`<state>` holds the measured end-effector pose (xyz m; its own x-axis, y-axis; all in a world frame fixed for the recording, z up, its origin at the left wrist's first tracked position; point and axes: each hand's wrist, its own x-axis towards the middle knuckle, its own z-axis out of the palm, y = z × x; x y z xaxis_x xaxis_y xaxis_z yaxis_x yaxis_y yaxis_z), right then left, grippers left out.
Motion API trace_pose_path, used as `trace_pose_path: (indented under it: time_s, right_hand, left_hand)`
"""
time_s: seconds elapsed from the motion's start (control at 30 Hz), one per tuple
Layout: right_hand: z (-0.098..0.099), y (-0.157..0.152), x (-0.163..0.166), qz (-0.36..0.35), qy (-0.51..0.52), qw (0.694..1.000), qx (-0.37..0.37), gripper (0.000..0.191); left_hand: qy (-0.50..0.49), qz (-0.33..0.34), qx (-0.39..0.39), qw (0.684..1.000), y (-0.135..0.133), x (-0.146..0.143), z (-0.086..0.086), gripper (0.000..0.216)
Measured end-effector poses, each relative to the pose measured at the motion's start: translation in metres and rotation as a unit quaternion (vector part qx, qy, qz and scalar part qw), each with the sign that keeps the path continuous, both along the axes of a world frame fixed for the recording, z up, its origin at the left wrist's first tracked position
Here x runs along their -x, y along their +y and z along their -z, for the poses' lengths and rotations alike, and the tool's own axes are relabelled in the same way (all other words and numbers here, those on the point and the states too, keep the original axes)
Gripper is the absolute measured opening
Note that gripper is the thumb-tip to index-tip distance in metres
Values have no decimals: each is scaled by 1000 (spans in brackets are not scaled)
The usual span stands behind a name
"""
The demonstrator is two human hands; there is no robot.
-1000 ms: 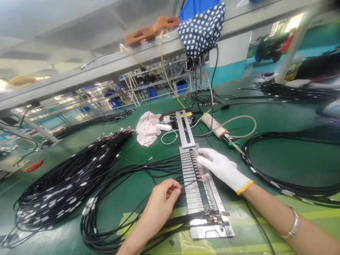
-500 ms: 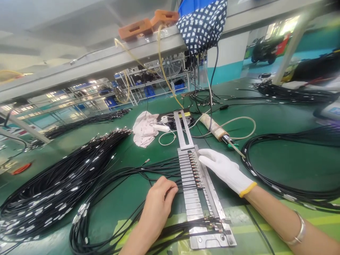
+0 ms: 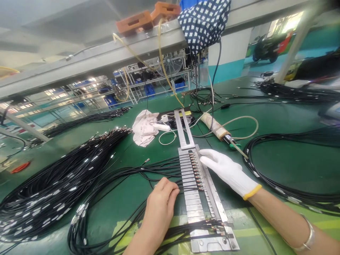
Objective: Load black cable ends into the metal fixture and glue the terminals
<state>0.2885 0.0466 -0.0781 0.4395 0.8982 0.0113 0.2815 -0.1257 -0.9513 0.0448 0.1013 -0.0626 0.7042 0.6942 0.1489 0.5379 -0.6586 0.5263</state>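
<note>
A slotted metal fixture (image 3: 193,204) lies lengthwise on the green table, with a row of black cables (image 3: 156,167) set across it. Their metal connectors (image 3: 195,170) line up along its central channel. Left of the fixture, my bare left hand (image 3: 161,205) has its fingers pinched on a black cable at the lower end of that row; the fingertips are partly hidden. My right hand (image 3: 230,170), in a white glove with a yellow cuff, rests its outstretched fingers at the upper right edge of the fixture. More cable ends (image 3: 205,224) lie over the fixture's near end.
A large bundle of black cables (image 3: 66,177) spreads on the left, and a coil (image 3: 268,184) lies right. Beyond the fixture are a pale cloth (image 3: 145,128), a black box (image 3: 171,119) and a wrapped tool (image 3: 216,127) with a cord. A shelf beam (image 3: 92,56) crosses above.
The view has shifted slightly. Both hands keep nearly the same places at the fixture, and the row of cables looks unchanged.
</note>
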Motion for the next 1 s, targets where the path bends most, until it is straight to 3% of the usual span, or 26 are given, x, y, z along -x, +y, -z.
trace_pose_path:
  time_s: [0.17,0.43,0.67,0.8,1.0]
  right_hand:
    - [-4,-5,2,-8,-66,998,5,38]
    - [-25,-14,24,-38,-263,957,119,54]
    - [-9,-11,34,-73,-387,917,61,58]
    - [-6,-11,36,-75,-416,905,45,55]
    - [-7,-13,37,-95,-464,880,33,56]
  left_hand:
    - [43,8,34,998,3,-3,-1,22]
    - [38,42,59,997,5,-7,-4,31]
    - [31,66,51,996,6,-5,-3,36]
    - [24,106,-20,994,9,-2,5,38]
    - [49,169,-204,963,0,-3,13,31]
